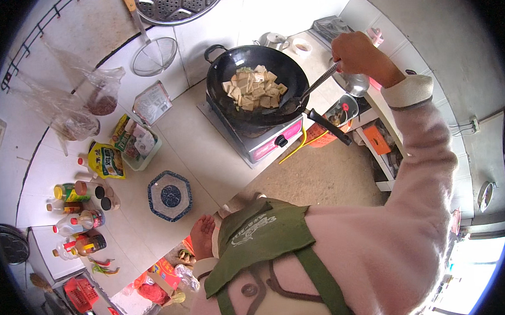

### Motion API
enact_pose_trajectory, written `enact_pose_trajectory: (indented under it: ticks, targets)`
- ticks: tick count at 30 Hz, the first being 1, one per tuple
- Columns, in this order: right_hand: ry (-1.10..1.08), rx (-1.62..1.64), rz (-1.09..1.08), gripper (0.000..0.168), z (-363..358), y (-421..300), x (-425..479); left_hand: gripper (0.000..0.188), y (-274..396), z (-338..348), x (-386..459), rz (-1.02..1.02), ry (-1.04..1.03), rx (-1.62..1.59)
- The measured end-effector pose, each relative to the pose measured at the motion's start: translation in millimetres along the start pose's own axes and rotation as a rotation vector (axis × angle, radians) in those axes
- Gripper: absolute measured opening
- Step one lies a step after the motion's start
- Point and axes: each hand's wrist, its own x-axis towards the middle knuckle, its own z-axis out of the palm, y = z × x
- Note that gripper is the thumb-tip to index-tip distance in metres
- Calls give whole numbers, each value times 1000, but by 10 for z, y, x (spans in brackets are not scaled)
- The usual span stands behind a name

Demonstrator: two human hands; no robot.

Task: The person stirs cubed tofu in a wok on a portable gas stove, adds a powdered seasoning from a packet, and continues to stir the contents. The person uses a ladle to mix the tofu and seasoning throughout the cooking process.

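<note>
My right hand [356, 58] is raised and closed around the metal handle of a spatula [320, 82]. The spatula's blade rests inside a black wok [293, 67], low on its right side. In the middle of the wok lies a heap of pale, flat slices, apparently tofu [258, 89], with a little green at the back. Beneath the wok is a gas stove [258, 144] with a pink front panel and a black knob. My left hand [203, 237] hangs by the counter edge with its palm showing and nothing in it, nearest to a blue-and-white hexagonal plate [169, 196].
The wok's long handle [329, 126] juts over the counter edge, above an orange basket [319, 134] and a yellow hose [293, 150]. Several bottles [80, 222], seasoning packets [107, 159] and chillies [104, 267] line the counter's left. A white bowl [302, 47] stands behind the wok.
</note>
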Motion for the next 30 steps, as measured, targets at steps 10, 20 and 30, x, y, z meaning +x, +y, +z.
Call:
enact_pose_trajectory:
  ticks: [10, 20, 30]
  targets:
    - [100, -152, -134, 9, 439, -163, 369, 29, -47, 21, 13, -5, -26, 7]
    - [327, -358, -13, 19, 432, 49, 574, 33, -63, 102, -130, 37, 36, 4]
    - [538, -268, -118, 7, 834, -341, 760, 28, -89, 17, -129, 58, 36, -10]
